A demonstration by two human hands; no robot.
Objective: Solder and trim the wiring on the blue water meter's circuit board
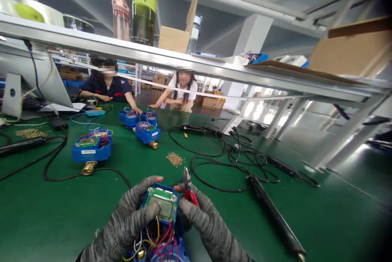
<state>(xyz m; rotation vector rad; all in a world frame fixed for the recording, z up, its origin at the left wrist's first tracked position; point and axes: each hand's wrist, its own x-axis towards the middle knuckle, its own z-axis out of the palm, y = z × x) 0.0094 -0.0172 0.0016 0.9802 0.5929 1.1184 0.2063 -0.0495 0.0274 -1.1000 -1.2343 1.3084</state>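
Note:
A blue-framed green circuit board with a small display [163, 203] is held up at the bottom centre. My left hand [130, 213], in a grey striped glove, grips its left side, thumb on the board's face. My right hand [203, 217], gloved alike, is closed at the board's right edge, beside red-handled cutters [188, 188] whose jaws point up; the handles run down behind its fingers. Yellow, red and white wires [165, 237] hang from the board into a blue meter housing [180, 249] below.
Blue meter units [92, 154] [147, 131] stand on the green table [61, 209]. Small screws [175, 159] lie in a pile. Black cables surround an electric screwdriver [275, 217] at right. Two people sit across; a shelf [171, 56] crosses above.

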